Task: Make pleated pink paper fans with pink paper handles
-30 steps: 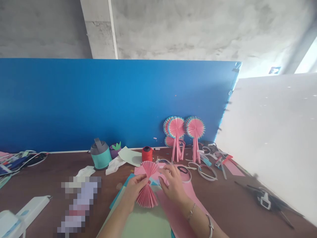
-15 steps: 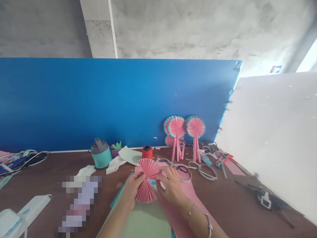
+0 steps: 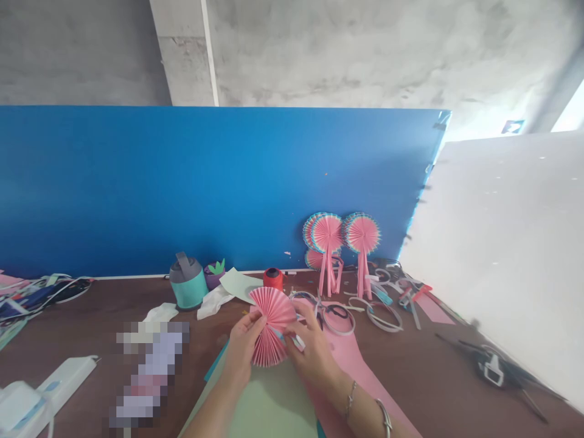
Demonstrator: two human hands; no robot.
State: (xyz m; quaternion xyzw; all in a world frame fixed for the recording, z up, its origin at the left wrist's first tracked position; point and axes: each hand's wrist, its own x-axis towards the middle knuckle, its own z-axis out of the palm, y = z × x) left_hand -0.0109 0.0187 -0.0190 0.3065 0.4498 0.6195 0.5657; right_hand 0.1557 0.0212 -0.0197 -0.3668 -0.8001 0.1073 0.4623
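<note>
Okay, our left hand [image 3: 243, 342] and right hand [image 3: 314, 348] have fingers pinching the pleated fan [image 3: 275, 309], likely to hold folds spread.

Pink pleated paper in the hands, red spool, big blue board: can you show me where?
Pink pleated paper [image 3: 275, 313], head view: upper pleats.
Red spool [image 3: 274, 281], head view: its side.
Blue board [image 3: 219, 188], head view: middle of its face.

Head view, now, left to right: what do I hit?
White power strip → teal-and-grey container → purple pot → left hand → pleated pink paper → right hand → rightmost standing pink fan → white panel. Red spool left out: it overlaps the pleated pink paper's span.
</note>
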